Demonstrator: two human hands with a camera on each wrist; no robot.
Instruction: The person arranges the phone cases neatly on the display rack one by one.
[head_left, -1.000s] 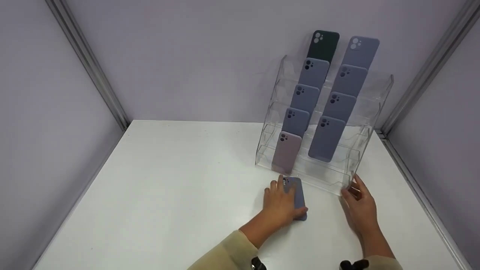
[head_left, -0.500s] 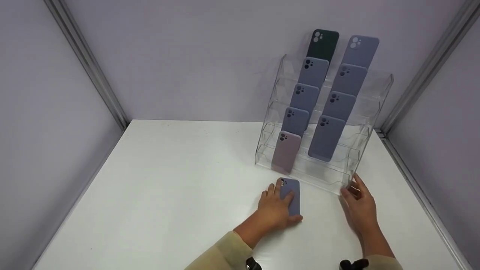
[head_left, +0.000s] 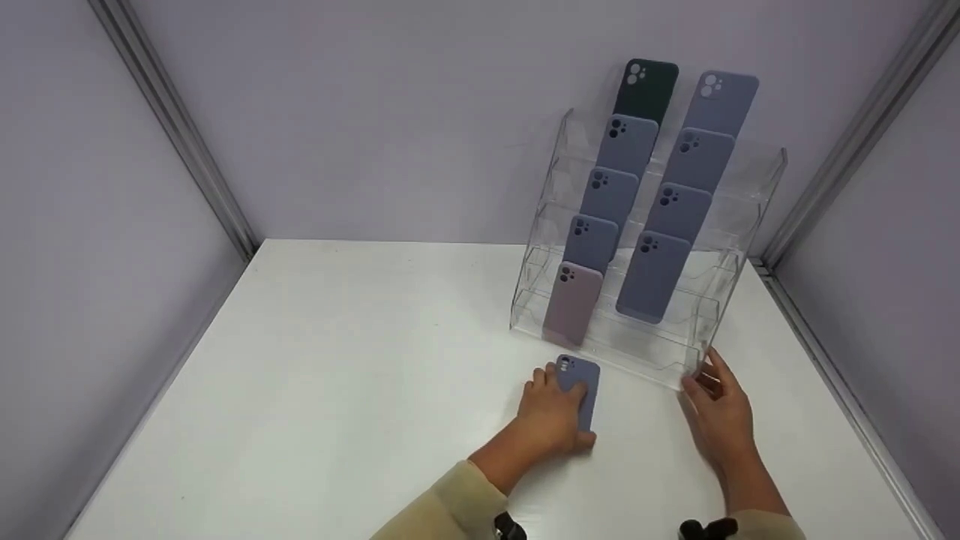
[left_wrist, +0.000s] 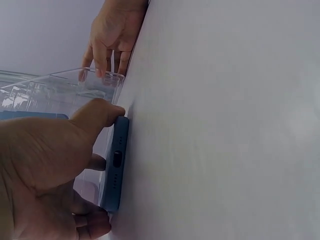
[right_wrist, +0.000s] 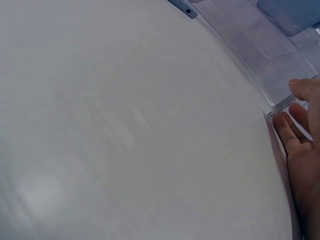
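Note:
My left hand point(head_left: 551, 412) grips a lavender-blue phone case point(head_left: 586, 386) low over the white table, just in front of the stand. In the left wrist view, the thumb is at one long edge of the case point(left_wrist: 116, 165) and fingertips are at the other; its bottom end with the port cutout faces the camera. Whether it touches the table I cannot tell. My right hand point(head_left: 724, 412) pinches the front right corner of a clear acrylic tiered stand point(head_left: 637, 356), as the right wrist view also shows at the stand's corner point(right_wrist: 281, 106).
Phone cases lean on the stand in two columns: several blue-lavender cases point(head_left: 652, 277), a dark green one point(head_left: 649, 90) at the top left and a pink one point(head_left: 571, 304) at the lower left. Walls point(head_left: 420, 127) enclose the white table point(head_left: 337, 360) behind and at both sides.
My left hand and the case have shifted slightly left, and the case has turned a little so its camera end points more to the left. My right hand and the stand stay put.

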